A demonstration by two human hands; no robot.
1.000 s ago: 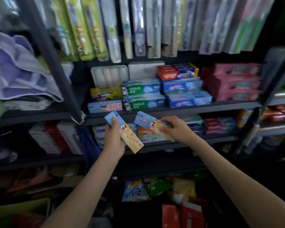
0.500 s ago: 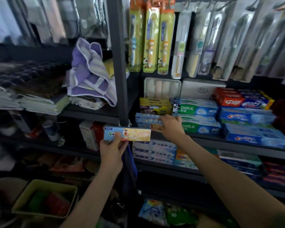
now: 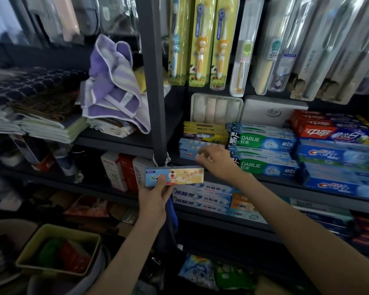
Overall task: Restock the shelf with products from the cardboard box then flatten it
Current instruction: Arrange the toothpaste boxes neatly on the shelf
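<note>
Restock's partway, I'd say. L hand (image 3: pixel 156 201) has one blue-and-yellow toothpaste box (image 3: pixel 175 177) held flat in front of the shelf (image 3: pixel 285 186). Thumb lies across the box face & fingers wrap behind, so it's clamped on that box. The box hangs just near of the shelf edge, not on it yet.

R hand (image 3: pixel 216 159) is up at the low stack of matching boxes (image 3: pixel 186 148) at the left end of that shelf. The stack sits close to the grey upright (image 3: pixel 155 81) and just left of the Darlie boxes (image 3: pixel 262 141). The R fingertips are at the stack's front, but it's blurred. Can't tell if they're pinching a box or just nudging it w/ loose fingers.

Done, as far as I can see: at least a couple of the same product are in their slot.

Left to do: the box in the L hand has to go on or beside that stack, and there looks to be room on top. How many more are waiting I can't say, b/c the cardboard box isn't in sight from here. There's only a yellow-green tub (image 3: pixel 71 230) low down at near left. Flattening prob. hasn't begun, and it comes last anyway.
</note>
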